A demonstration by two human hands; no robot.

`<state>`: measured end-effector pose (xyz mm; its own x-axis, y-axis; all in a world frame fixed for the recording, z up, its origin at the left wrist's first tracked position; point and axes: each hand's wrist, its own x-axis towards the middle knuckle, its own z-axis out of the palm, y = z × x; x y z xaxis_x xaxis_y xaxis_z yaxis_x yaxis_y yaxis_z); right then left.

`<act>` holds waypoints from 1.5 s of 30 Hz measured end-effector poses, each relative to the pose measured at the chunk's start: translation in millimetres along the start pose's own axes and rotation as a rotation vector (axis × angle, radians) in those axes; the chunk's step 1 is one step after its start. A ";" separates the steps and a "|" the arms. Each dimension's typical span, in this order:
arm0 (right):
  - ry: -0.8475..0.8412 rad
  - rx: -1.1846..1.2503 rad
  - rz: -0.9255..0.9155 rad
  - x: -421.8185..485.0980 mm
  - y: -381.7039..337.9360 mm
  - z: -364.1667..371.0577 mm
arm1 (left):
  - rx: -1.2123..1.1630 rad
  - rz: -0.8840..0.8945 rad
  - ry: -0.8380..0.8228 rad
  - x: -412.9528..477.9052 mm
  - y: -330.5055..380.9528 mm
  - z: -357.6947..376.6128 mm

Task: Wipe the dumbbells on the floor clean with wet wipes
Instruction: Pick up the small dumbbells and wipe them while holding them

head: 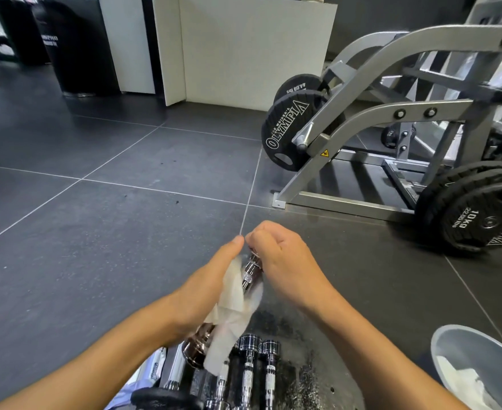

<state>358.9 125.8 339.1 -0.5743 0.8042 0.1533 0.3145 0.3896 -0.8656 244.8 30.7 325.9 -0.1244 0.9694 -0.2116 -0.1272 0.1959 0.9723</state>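
The far head of the held dumbbell (251, 273) is being hidden inside the right hand (279, 255), and much of its handle is being covered by the wet wipe (232, 303) (fingers of the left hand (208, 285) are being concealed too). At 6 o'clock the floor dumbbells (248, 344) are being cut off by the bottom edge. At 5 o'clock the bin (480, 347) is being cropped likewise. At 7 o'clock the wipe packet (152, 368) is being masked by a forearm.

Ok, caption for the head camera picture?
Left hand holds a wet wipe on a chrome dumbbell; right hand grips it.
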 end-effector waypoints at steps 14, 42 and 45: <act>-0.062 0.014 -0.010 5.3 5.0 -1.6 | 0.041 -0.033 -0.369 1.0 -12.3 -39.1; -0.206 -0.114 -0.375 -10.2 -1.3 1.4 | -0.027 -0.414 -0.665 -3.8 8.3 -20.6; -0.099 -0.222 -0.319 -7.2 -1.4 1.3 | 0.161 -0.282 -0.320 1.5 4.7 -11.8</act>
<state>361.7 118.9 338.6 -0.7361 0.5841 0.3420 0.2580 0.7093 -0.6560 232.4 31.4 328.9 0.2072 0.8670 -0.4532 0.0449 0.4543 0.8897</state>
